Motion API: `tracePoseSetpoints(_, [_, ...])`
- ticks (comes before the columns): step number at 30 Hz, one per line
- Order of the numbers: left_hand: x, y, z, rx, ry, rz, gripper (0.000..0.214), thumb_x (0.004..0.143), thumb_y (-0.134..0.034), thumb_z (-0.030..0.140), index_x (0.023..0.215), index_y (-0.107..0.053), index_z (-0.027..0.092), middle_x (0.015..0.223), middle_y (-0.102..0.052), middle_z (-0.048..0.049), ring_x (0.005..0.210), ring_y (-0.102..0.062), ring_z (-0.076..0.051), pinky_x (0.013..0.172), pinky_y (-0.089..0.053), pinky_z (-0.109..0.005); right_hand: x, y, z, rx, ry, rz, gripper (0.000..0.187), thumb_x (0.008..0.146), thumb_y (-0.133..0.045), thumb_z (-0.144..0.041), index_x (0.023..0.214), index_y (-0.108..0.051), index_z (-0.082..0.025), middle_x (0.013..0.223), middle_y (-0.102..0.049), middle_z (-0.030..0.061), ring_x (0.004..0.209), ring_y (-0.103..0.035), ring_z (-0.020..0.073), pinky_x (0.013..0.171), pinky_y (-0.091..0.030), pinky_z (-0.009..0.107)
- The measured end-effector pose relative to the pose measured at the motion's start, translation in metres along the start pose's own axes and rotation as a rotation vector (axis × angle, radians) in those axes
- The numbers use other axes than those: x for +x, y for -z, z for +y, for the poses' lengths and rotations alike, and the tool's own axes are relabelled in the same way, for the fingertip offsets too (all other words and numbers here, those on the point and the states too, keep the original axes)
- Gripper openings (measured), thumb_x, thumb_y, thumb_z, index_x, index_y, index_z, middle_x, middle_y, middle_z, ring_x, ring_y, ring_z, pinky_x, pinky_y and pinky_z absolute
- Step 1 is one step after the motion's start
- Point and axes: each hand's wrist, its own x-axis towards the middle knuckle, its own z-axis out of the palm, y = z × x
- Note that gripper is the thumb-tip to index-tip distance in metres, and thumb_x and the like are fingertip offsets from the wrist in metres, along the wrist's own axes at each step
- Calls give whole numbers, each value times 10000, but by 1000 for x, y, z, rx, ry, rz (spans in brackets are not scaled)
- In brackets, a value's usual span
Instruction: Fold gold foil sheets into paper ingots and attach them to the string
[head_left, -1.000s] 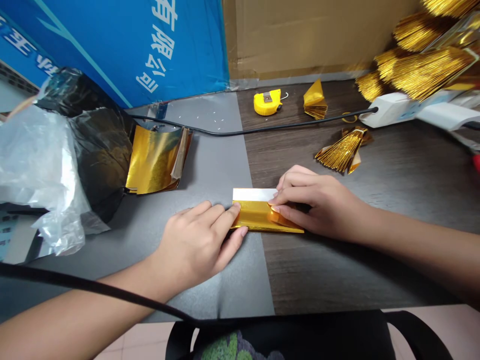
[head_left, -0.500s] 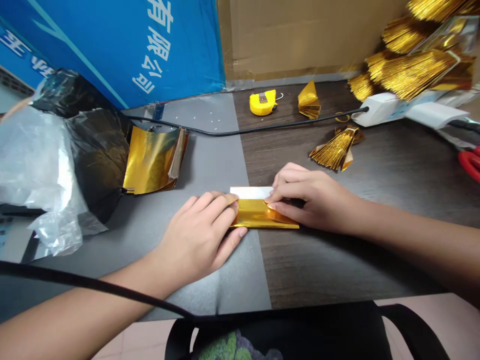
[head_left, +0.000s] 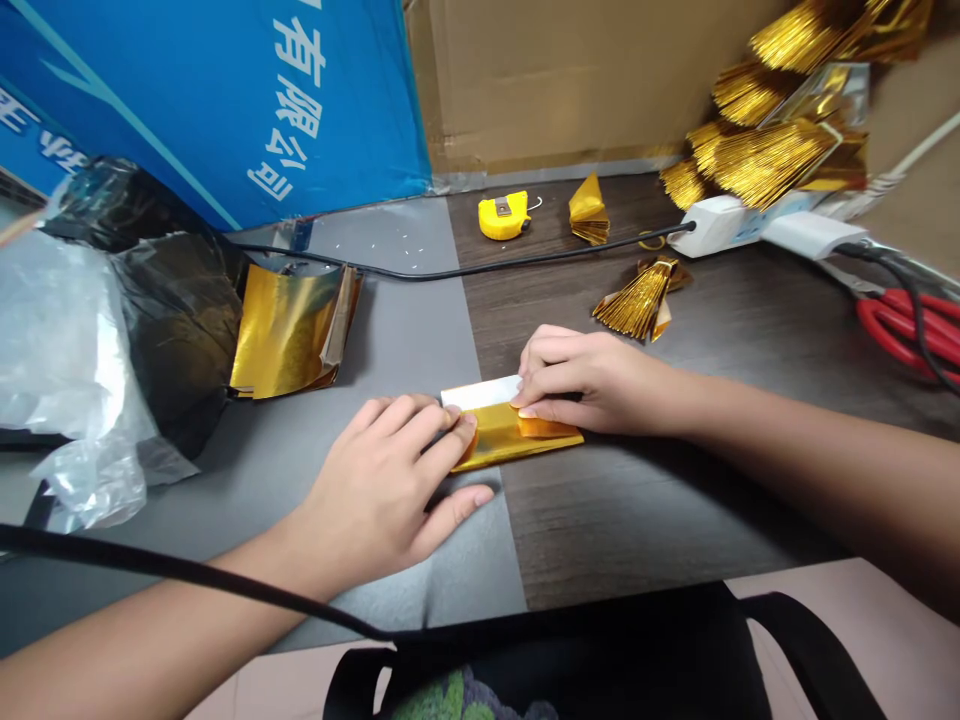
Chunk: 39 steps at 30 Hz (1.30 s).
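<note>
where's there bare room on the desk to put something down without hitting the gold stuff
Bare grey mat lies between the stack of gold sheets and the folded gold paper under both hands. Bare wood stretches below the right hand, toward the near edge. Crowded: the far right, with gold fans, power strip and red scissors; the left, with plastic bags.

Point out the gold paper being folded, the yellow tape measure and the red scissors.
gold paper [head_left: 499, 440]: head view, on its shiny gold face between the hands.
yellow tape measure [head_left: 501, 216]: head view, on its yellow case.
red scissors [head_left: 904, 330]: head view, on the red handles.
</note>
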Motion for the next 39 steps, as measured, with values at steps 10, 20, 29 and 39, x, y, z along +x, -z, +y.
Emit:
tracePoseSetpoints(10, [-3, -1, 1, -94, -18, -21, 409, 986, -529, 473, 1153, -642, 117, 1052, -670, -89, 1049, -597, -257, 776, -450, -377, 3, 9, -1, -12, 27, -79, 169, 990, -602, -224, 957, -750, -150, 913, -699, 82, 934, -612, 195, 831, -539, 347])
tracePoseSetpoints(20, [-1, -1, 1, -96, -9, -34, 387, 987, -523, 480, 1126, -664, 147, 1042, -675, -66, 1013, -588, -234, 783, -449, -374, 6, 27, -56, -253, -2, -11, 292, 1029, -504, -257, 1192, -688, -100, 1167, -734, 128, 1140, -658, 243, 1007, -532, 422])
tracePoseSetpoints(29, [-4, 0, 4, -100, -8, -11, 359, 952, -547, 455, 1090, -676, 150, 1026, -667, -73, 1023, -584, -243, 789, -462, -384, -9, -70, -137, -617, -253, 26, 719, 1016, -433, -495, 1394, -534, 108, 1506, -463, 310, 1451, -411, 421, 1190, -406, 528])
tracePoseSetpoints(39, [-6, 2, 8, -10, -10, -37, 474, 929, -565, 494, 1231, -644, 137, 1109, -667, -87, 1064, -597, -266, 799, -482, -405, -14, -94, -139, -575, -427, 89, 770, 1023, -397, -547, 1442, -489, 92, 1545, -403, 306, 1480, -361, 414, 1189, -409, 542])
